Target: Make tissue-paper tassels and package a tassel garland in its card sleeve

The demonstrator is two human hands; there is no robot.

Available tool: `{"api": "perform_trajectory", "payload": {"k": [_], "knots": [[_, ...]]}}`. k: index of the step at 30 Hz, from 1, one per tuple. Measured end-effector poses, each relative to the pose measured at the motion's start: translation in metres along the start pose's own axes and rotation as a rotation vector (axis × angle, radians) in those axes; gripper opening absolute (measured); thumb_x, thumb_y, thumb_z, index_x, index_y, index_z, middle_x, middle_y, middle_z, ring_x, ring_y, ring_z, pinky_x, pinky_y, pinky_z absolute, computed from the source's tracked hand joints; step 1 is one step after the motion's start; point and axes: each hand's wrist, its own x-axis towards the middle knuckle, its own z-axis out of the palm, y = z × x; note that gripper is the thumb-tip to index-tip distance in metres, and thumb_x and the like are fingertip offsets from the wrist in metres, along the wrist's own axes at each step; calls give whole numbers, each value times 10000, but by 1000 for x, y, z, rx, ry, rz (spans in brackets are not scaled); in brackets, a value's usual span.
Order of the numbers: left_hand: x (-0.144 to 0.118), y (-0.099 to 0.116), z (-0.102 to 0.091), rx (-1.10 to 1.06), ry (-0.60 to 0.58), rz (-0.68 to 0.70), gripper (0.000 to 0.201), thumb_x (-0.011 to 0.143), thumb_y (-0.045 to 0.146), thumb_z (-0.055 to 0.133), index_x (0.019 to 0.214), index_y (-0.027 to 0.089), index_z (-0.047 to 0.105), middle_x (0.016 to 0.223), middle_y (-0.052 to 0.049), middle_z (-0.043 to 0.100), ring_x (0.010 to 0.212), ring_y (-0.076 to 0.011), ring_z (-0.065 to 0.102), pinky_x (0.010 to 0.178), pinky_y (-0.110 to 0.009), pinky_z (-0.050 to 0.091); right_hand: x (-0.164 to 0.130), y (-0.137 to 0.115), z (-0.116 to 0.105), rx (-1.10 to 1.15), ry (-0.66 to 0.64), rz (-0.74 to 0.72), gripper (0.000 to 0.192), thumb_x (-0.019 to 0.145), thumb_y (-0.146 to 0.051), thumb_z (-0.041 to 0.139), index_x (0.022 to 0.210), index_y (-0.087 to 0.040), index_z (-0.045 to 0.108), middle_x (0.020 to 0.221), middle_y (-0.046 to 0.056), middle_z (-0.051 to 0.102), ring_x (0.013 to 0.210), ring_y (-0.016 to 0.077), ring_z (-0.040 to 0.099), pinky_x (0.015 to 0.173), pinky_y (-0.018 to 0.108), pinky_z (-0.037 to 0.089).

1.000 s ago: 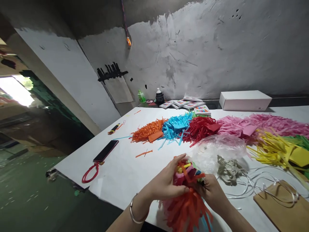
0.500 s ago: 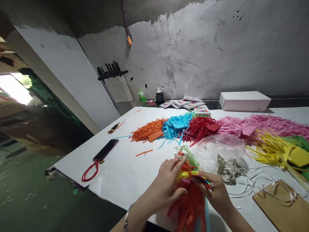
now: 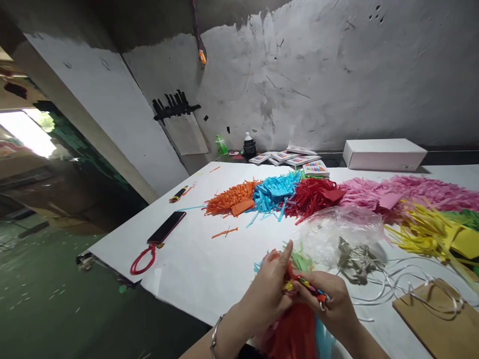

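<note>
A bundle of multicoloured tissue-paper strips (image 3: 295, 329), mostly red with light blue, green and yellow, hangs over the near table edge between my hands. My left hand (image 3: 267, 284) is closed around the upper part of the bundle, its thumb or a finger pointing up. My right hand (image 3: 329, 294) pinches the gathered strips from the other side, and small coloured ends poke out between its fingers. Behind my hands lie tissue tassels in orange (image 3: 234, 198), blue (image 3: 277, 192), dark red (image 3: 316, 197), pink (image 3: 419, 192) and yellow (image 3: 422, 227).
Right of my hands are a clear plastic bag (image 3: 337, 229), a grey-green tangle of string (image 3: 359, 262), white cord (image 3: 396, 279) and brown card (image 3: 437, 319). A phone (image 3: 166, 228) and small cutter (image 3: 178, 194) lie left. Behind stand a white box (image 3: 385, 154) and printed packets (image 3: 280, 157).
My left hand has shifted from lying over the top of the strips to gripping them closer to my right hand. The view has moved slightly.
</note>
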Motion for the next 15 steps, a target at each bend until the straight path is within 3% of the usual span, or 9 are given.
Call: {"api": "perform_trajectory", "payload": {"k": [3, 4, 6, 9, 12, 15], "knots": [[4, 15, -21, 12, 19, -41, 1154, 755, 435, 832, 1590, 357, 39, 1501, -169, 458, 1387, -402, 406, 1135, -761, 141, 1, 2, 3, -5, 18, 12, 246, 962, -294, 573, 1112, -227, 756, 764, 61, 772, 644, 185, 716, 651, 275, 553], [6, 18, -24, -31, 11, -41, 1147, 728, 475, 844, 1590, 347, 98, 1544, -180, 405, 1420, -415, 360, 1146, -746, 144, 2, 0, 4, 6, 1, 7, 249, 957, -351, 579, 1046, -228, 777, 706, 58, 754, 599, 186, 698, 612, 274, 545], [9, 22, -20, -270, -54, -45, 1160, 692, 484, 869, 1590, 309, 155, 1509, -198, 452, 1387, -405, 425, 1137, -650, 308, 3, -6, 5, 56, -56, -9, 369, 936, -517, 567, 866, -234, 794, 591, 41, 702, 503, 175, 649, 514, 257, 517], [8, 20, 4, -747, -121, -136, 1277, 599, 411, 943, 1594, 282, 152, 1363, -181, 590, 1248, -349, 587, 1049, -494, 479, 4, -17, 1, 145, -88, 37, 417, 965, -527, 515, 850, -234, 789, 674, 50, 748, 581, 184, 707, 554, 244, 560], [-1, 18, 33, -978, -12, -317, 1378, 486, 310, 992, 1589, 298, 167, 1378, -151, 581, 1284, -348, 558, 1104, -497, 430, 5, -22, -6, 205, 6, 183, 228, 950, -360, 598, 982, -244, 792, 889, 61, 798, 792, 221, 767, 712, 267, 607], [-10, 17, 53, -1220, 12, -414, 1455, 460, 253, 988, 1597, 295, 81, 1331, -144, 615, 1221, -353, 610, 1055, -517, 468, 4, -24, -9, 224, 96, 260, 152, 891, -329, 676, 929, -257, 804, 852, 34, 801, 739, 210, 767, 680, 240, 605]]}}
